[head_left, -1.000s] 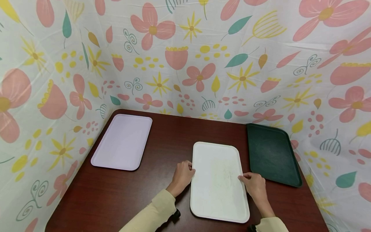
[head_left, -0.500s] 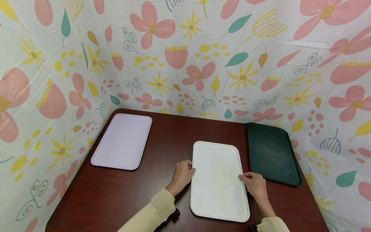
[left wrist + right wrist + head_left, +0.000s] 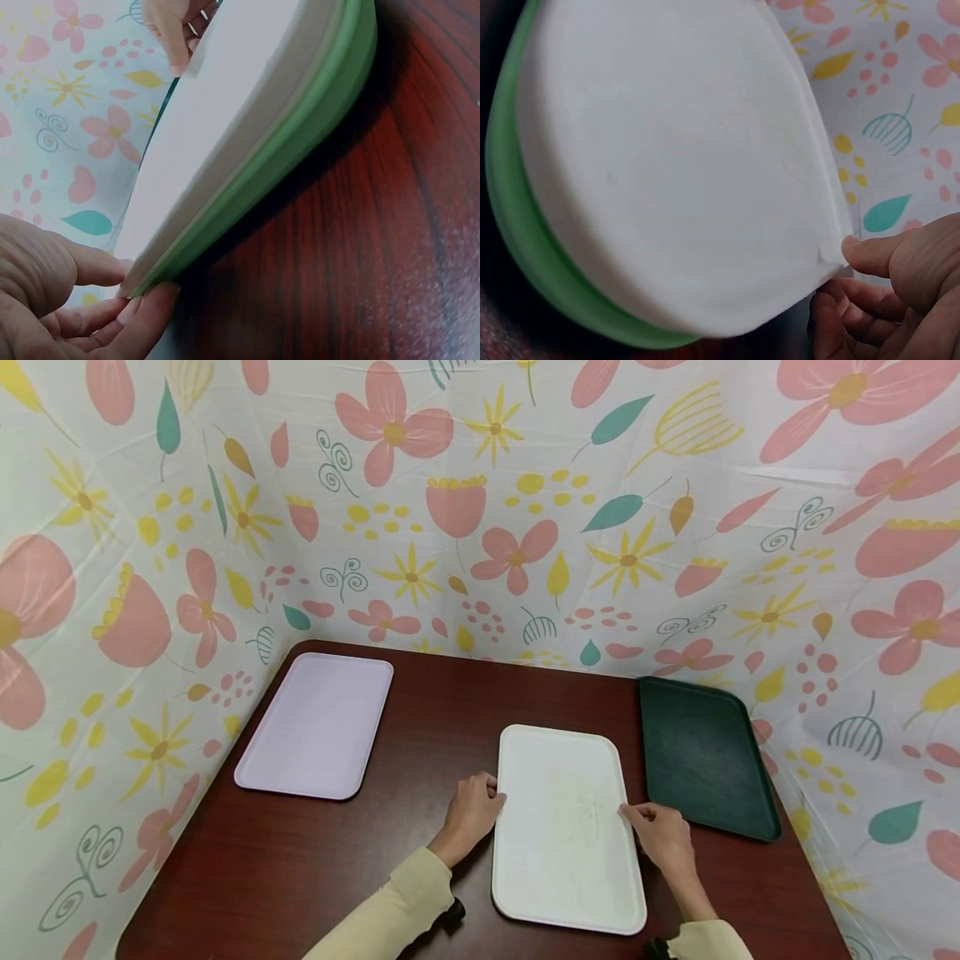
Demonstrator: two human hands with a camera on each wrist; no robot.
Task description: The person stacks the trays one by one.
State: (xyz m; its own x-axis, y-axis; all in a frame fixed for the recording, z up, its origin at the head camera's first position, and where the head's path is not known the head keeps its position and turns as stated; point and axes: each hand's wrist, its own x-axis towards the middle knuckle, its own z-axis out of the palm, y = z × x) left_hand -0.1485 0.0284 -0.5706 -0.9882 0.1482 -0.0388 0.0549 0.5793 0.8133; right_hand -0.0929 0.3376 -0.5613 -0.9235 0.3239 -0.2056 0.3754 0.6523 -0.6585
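— What sort of place is this?

— A staged recording booth, not a lived-in room. A cloth point(image 3: 480, 510) printed with pink flowers, yellow stars and teal leaves hangs on three sides of the table point(image 3: 420, 710) and hides whatever lies behind it.

— What else points that way?

— The dark red wood-grain table carries only plain trays: a lilac tray point(image 3: 315, 727) at the left, a white tray point(image 3: 562, 827) in the middle, a dark green tray point(image 3: 705, 760) at the right. The wrist views show the same cloth behind the white tray. Creases run across the cloth, like a hung sheet.
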